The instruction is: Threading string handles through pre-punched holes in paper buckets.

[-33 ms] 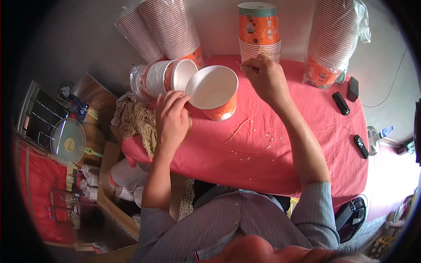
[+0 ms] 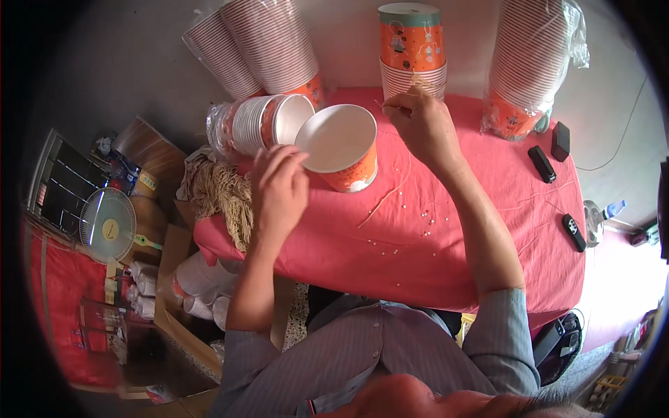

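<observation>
A large paper bucket (image 2: 352,167), white inside and orange with pictures outside, stands with its mouth toward me on the red-clothed table (image 2: 334,240). My left hand (image 2: 280,191) is at its left rim, fingers stretched out and fingertips overlapping the edge; whether they press on it I cannot tell. Beyond the bucket's right side, my right hand (image 2: 426,129) is closed in a pinch. A tan tuft of string (image 2: 418,81) shows above its fingers, and a thin pale end sticks out to the left. Thin cords (image 2: 383,200) and small white beads (image 2: 425,214) lie scattered on the cloth.
Nested paper buckets in plastic (image 2: 254,125) lie on their side at left. Stacks rise behind: a bagged stack (image 2: 526,63) at right, an orange stack (image 2: 411,45) in the middle. A bundle of cream yarn (image 2: 219,191) hangs over the left edge. Black devices (image 2: 541,164) lie at right.
My left hand has shifted a little to the right along the bucket's rim. The bucket has moved very slightly left. My right hand stays in place.
</observation>
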Available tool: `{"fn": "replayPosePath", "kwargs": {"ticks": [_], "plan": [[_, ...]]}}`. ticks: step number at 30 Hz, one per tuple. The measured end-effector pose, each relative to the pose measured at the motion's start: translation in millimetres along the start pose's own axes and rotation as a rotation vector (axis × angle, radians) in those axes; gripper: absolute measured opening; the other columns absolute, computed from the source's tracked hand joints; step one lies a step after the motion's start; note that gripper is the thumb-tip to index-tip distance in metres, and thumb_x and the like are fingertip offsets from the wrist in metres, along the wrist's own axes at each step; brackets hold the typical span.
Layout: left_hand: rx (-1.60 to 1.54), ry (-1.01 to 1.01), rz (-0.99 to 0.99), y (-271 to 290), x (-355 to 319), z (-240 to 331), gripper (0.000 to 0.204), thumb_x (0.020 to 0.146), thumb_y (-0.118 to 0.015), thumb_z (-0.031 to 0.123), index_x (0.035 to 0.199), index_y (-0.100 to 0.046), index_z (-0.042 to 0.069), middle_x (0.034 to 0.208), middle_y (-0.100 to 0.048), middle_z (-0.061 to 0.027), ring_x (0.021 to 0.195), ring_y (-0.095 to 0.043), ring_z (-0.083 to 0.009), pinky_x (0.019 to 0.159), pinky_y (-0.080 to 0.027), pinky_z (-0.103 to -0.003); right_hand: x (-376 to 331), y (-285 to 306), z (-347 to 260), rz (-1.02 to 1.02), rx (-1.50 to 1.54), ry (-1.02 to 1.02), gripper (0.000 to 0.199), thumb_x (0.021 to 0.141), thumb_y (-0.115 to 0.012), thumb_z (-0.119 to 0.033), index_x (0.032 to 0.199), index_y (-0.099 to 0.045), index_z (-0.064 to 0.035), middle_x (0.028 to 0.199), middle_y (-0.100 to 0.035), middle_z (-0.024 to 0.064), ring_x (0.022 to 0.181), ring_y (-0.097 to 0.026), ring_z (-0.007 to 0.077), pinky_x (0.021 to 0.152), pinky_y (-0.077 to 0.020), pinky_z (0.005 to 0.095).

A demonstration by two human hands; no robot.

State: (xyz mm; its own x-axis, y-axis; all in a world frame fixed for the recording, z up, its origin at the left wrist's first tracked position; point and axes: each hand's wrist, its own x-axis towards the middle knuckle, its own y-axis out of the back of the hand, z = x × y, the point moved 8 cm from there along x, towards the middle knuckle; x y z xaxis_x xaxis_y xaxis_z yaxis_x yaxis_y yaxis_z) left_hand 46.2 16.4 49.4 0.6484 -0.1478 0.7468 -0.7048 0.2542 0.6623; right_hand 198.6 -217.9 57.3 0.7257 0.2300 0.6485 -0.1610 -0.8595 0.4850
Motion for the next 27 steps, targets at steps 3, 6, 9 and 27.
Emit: {"fn": "replayPosePath", "kwargs": {"ticks": [3,6,9,27], "plan": [[-0.116,-0.031,-0.015,-24.8,9.3,44.1,0.027,0.094,-0.081,0.022,0.109,-0.076,0.000,0.116,-0.076,-0.0159,0.113,-0.071,-0.0350,0.108,-0.049,-0.053,-1.9,-6.5,4.8,-0.017,-0.029,0.001,0.019,0.097,-0.076,-0.018,0.109,-0.084,-0.0047,0.099,-0.076,0.0157,0.091,-0.076,0.0348,0.083,-0.0592,0.0444],[-0.079,0.036,-0.215,-65.7,18.9,65.1,0.028,0.093,-0.083,0.024,0.110,-0.077,0.002,0.104,-0.080,-0.0173,0.102,-0.076,-0.0369,0.099,-0.054,-0.052,-3.1,-9.4,3.3,-0.029,-0.003,0.010,0.016,0.095,-0.076,-0.019,0.101,-0.084,-0.0065,0.099,-0.074,0.0183,0.093,-0.075,0.0403,0.085,-0.0594,0.0516],[-0.237,0.177,-0.225,-79.8,20.8,43.2,0.027,0.098,-0.078,0.020,0.117,-0.077,0.002,0.102,-0.078,-0.0220,0.092,-0.076,-0.0425,0.087,-0.060,-0.052,-2.9,-5.4,0.4,-0.010,-0.019,0.052,0.016,0.094,-0.077,-0.020,0.101,-0.084,-0.0066,0.098,-0.073,0.0176,0.092,-0.074,0.0395,0.083,-0.0591,0.0514],[-0.724,0.486,-0.158,-25.0,-37.2,-8.8,0.010,0.106,-0.067,0.007,0.105,-0.065,-0.003,0.075,-0.052,0.0016,0.070,-0.045,-0.0043,0.059,-0.038,-0.028,-31.1,-68.0,-24.4,-0.465,0.536,-0.052,0.016,0.100,-0.076,-0.010,0.111,-0.078,0.0017,0.111,-0.074,0.0086,0.104,-0.074,0.0185,0.093,-0.0593,0.0357]]}}
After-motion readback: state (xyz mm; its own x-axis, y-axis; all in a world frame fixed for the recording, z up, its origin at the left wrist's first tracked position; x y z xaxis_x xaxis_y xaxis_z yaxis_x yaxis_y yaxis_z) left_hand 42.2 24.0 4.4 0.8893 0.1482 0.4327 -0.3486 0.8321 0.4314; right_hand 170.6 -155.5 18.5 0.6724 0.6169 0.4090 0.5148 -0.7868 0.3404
